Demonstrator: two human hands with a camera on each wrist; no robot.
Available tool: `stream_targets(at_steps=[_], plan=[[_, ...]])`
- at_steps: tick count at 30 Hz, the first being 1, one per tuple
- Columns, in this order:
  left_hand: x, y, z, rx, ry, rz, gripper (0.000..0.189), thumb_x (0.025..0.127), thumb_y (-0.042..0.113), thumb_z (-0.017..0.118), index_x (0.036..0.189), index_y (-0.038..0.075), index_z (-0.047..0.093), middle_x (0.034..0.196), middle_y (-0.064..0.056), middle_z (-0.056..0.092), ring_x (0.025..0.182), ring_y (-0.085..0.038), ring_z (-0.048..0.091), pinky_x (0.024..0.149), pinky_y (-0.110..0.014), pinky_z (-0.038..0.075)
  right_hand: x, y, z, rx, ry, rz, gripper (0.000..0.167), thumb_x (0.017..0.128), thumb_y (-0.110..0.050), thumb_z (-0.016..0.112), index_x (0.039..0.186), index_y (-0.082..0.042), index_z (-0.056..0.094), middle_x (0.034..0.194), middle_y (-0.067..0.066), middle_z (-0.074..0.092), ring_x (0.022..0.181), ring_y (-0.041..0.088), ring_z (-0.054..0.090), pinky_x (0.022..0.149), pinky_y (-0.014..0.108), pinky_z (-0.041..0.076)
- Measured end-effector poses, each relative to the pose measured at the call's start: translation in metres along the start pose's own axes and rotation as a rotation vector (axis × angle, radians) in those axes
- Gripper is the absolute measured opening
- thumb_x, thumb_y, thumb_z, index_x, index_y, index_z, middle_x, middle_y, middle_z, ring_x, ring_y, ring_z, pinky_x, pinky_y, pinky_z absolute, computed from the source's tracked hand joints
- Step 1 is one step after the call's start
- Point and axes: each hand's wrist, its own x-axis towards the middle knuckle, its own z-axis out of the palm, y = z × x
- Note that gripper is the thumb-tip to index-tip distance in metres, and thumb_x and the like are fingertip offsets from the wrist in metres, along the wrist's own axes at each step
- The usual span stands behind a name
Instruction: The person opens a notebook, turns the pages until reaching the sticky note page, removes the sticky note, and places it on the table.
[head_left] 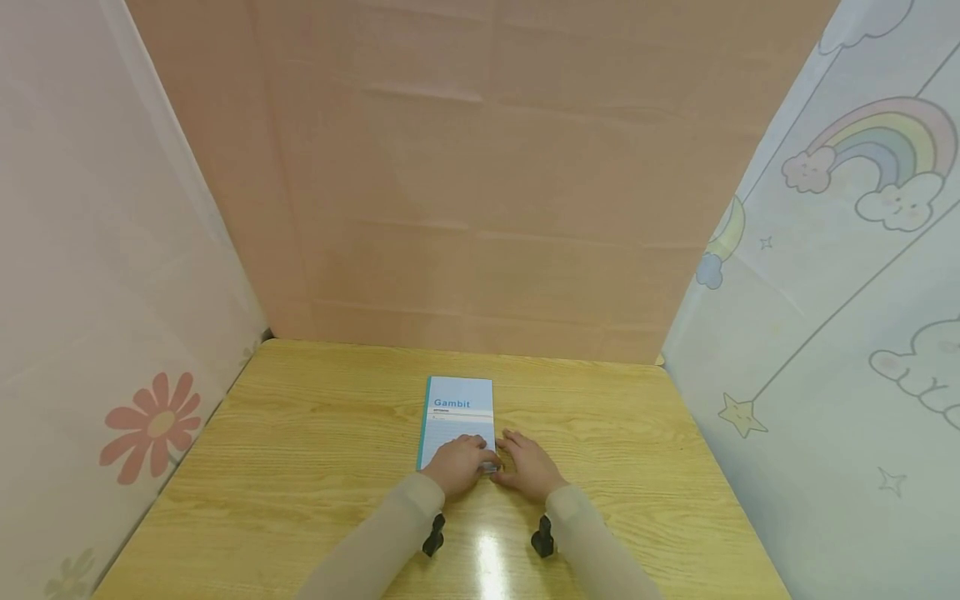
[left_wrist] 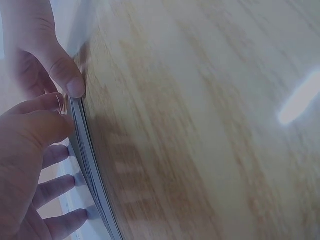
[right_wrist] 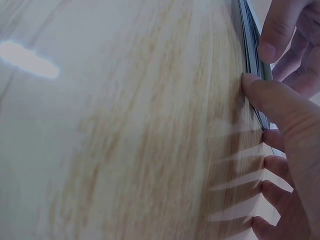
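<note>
Pale sleeves (head_left: 375, 537), 2 of them, cross the bench (head_left: 300, 425); midway between its left and right edges lies a notebook (head_left: 456, 423). At its near right corner, the left hand (head_left: 456, 467) pinches a small shiny thing (left_wrist: 63, 103), too blurred to name; the right hand (head_left: 531, 468) has fingers spread, relaxed, its thumb touching that corner.

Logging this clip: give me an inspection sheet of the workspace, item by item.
Surface: wood-grain table, glare near the front.
Job's things: Gambit notebook, cover up; thin item, too small to identify.
Clutter: nothing seen.
Grippers: left hand on the notebook, apparently pinching the thin item; right hand at its lower right corner.
Cables: nothing seen.
Surroundings: tan backdrop; left wall with flower, right wall with rainbow.
</note>
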Motion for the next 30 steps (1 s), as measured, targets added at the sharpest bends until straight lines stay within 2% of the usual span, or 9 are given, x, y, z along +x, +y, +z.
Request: stream_targets(at_steps=[9, 14, 22, 30], plan=[[0.001, 0.000, 0.001, -0.026, -0.001, -0.024, 0.030, 0.092, 0.020, 0.065, 0.115, 0.039, 0.067, 0.121, 0.002, 0.062, 0.110, -0.019, 0.059, 0.081, -0.035, 0.056, 0.002, 0.002, 0.004, -0.009, -0.010, 0.018, 0.069, 0.087, -0.048, 0.068, 0.139, -0.008, 0.051, 0.150, 0.016, 0.041, 0.137, 0.039, 0.039, 0.109, 0.054, 0.035], [0.001, -0.001, -0.002, -0.098, -0.001, -0.039, 0.031, 0.091, 0.017, 0.066, 0.116, 0.035, 0.068, 0.119, 0.003, 0.063, 0.107, -0.018, 0.060, 0.077, -0.033, 0.056, 0.001, 0.002, 0.003, -0.010, -0.010, 0.018, 0.070, 0.086, -0.049, 0.068, 0.140, -0.008, 0.050, 0.150, 0.015, 0.041, 0.136, 0.039, 0.039, 0.109, 0.054, 0.036], [0.002, -0.007, -0.005, -0.233, -0.016, -0.045, 0.031, 0.091, 0.014, 0.065, 0.117, 0.030, 0.068, 0.118, 0.005, 0.062, 0.108, -0.016, 0.060, 0.087, -0.033, 0.054, 0.001, 0.003, 0.003, -0.008, -0.011, 0.027, 0.071, 0.086, -0.050, 0.068, 0.140, -0.009, 0.050, 0.150, 0.013, 0.041, 0.137, 0.037, 0.038, 0.109, 0.054, 0.035], [0.000, -0.015, -0.011, -0.354, -0.002, -0.032, 0.030, 0.092, 0.016, 0.067, 0.119, 0.027, 0.067, 0.119, 0.009, 0.061, 0.112, -0.012, 0.059, 0.095, -0.030, 0.050, 0.001, 0.004, 0.003, -0.018, -0.003, 0.008, 0.070, 0.085, -0.052, 0.067, 0.139, -0.010, 0.051, 0.150, 0.013, 0.041, 0.137, 0.036, 0.040, 0.108, 0.053, 0.037]])
